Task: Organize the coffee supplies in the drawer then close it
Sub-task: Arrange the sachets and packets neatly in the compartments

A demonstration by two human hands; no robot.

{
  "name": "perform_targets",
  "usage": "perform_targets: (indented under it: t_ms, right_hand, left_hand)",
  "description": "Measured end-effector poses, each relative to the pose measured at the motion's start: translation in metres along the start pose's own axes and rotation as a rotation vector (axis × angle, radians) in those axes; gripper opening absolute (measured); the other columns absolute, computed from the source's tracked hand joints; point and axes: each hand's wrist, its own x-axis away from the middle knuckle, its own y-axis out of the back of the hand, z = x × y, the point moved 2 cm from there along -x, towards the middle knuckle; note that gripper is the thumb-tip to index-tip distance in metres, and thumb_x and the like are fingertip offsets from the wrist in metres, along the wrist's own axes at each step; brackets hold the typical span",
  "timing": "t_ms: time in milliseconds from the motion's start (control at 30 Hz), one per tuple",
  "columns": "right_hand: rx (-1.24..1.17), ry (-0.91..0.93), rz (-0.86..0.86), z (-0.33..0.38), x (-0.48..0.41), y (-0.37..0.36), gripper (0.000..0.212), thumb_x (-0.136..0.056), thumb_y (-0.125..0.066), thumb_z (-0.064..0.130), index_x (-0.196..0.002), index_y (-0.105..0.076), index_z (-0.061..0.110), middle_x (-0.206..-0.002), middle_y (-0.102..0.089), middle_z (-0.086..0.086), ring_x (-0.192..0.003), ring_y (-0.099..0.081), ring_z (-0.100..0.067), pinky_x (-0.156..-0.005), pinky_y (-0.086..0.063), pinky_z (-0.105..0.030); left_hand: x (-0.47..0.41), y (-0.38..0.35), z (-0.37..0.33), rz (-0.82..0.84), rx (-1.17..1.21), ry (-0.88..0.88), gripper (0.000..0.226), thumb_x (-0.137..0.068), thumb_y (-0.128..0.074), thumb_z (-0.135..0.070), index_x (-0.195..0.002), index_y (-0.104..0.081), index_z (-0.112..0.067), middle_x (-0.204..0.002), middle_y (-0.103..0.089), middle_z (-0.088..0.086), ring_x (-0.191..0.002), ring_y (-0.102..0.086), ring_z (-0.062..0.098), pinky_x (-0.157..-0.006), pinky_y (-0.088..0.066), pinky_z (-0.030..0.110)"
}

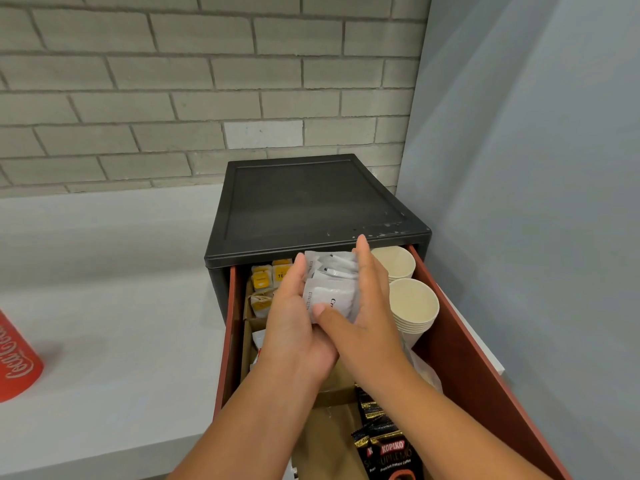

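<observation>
A red drawer [485, 368] stands pulled out of a black cabinet [311, 199]. Over its middle, my left hand [294, 327] and my right hand [367, 317] press a stack of white creamer sachets [332, 285] between them. Yellow tea bags [268, 282] fill the drawer's back-left section. Two stacks of paper cups [412, 303] stand along the right side. Black Kopiko coffee sachets [384, 445] lie at the front. Cardboard dividers [247, 327] split the drawer; my arms hide much of the middle.
The cabinet sits on a white counter [104, 306] against a grey brick wall, with a plain grey wall close on the right. A red Coca-Cola cup [17, 362] stands at the counter's left edge.
</observation>
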Motion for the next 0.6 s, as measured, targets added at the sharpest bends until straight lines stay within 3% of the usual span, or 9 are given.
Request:
perform_targets:
  t_ms: [133, 200, 267, 367, 533, 600]
  right_hand:
    - [0.062, -0.012, 0.086, -0.002, -0.002, -0.001, 0.088, -0.083, -0.065, 0.010, -0.129, -0.012, 0.064, -0.140, -0.020, 0.020, -0.130, -0.032, -0.003, -0.102, -0.046, -0.027]
    - [0.083, -0.030, 0.103, -0.004, -0.003, 0.000, 0.081, -0.082, -0.065, 0.011, -0.133, -0.023, 0.058, -0.135, -0.024, 0.016, -0.128, -0.036, -0.008, -0.101, -0.048, -0.031]
    - [0.087, -0.032, 0.124, -0.005, -0.005, 0.001, 0.076, -0.082, -0.066, 0.011, -0.124, -0.028, 0.063, -0.124, -0.026, 0.016, -0.121, -0.040, -0.007, -0.097, -0.050, -0.028]
    - [0.102, -0.035, 0.164, -0.004, -0.009, 0.006, 0.080, -0.082, -0.067, 0.012, -0.117, -0.022, 0.068, -0.116, -0.025, 0.015, -0.111, -0.041, -0.005, -0.092, -0.052, -0.023]
    - [0.181, -0.085, 0.194, -0.007, -0.017, 0.016, 0.086, -0.082, -0.067, 0.017, -0.137, -0.014, 0.056, -0.120, -0.026, 0.011, -0.108, -0.041, -0.004, -0.083, -0.050, -0.017]
    - [0.233, -0.103, 0.225, -0.007, -0.020, 0.019, 0.081, -0.082, -0.067, 0.019, -0.139, -0.020, 0.052, -0.123, -0.029, 0.011, -0.100, -0.045, -0.004, -0.074, -0.047, -0.010]
  left_hand:
    - [-0.006, 0.004, -0.001, -0.027, -0.042, 0.024, 0.034, -0.090, -0.046, -0.023, -0.078, -0.074, -0.009, -0.081, -0.073, 0.015, -0.071, -0.070, 0.026, -0.070, -0.057, 0.037]
    - [-0.006, 0.005, -0.002, -0.046, -0.053, 0.038, 0.029, -0.090, -0.045, -0.021, -0.085, -0.071, -0.008, -0.086, -0.071, 0.016, -0.076, -0.069, 0.027, -0.074, -0.056, 0.038]
    - [-0.005, 0.004, -0.004, -0.040, -0.060, 0.062, 0.027, -0.091, -0.046, -0.023, -0.100, -0.066, -0.008, -0.101, -0.068, 0.018, -0.089, -0.066, 0.029, -0.078, -0.055, 0.040]
    - [-0.005, 0.005, -0.005, -0.042, -0.149, 0.064, 0.033, -0.094, -0.046, -0.030, -0.115, -0.063, -0.011, -0.118, -0.065, 0.017, -0.106, -0.064, 0.030, -0.080, -0.055, 0.040]
    - [-0.004, 0.010, -0.006, -0.049, -0.536, -0.038, 0.045, -0.085, -0.051, -0.056, -0.117, -0.058, -0.025, -0.111, -0.069, 0.007, -0.102, -0.066, 0.022, -0.086, -0.053, 0.040]
    - [-0.001, 0.010, -0.007, -0.009, -0.684, -0.036, 0.038, -0.085, -0.055, -0.051, -0.112, -0.056, -0.025, -0.107, -0.067, 0.006, -0.100, -0.065, 0.020, -0.086, -0.052, 0.036]
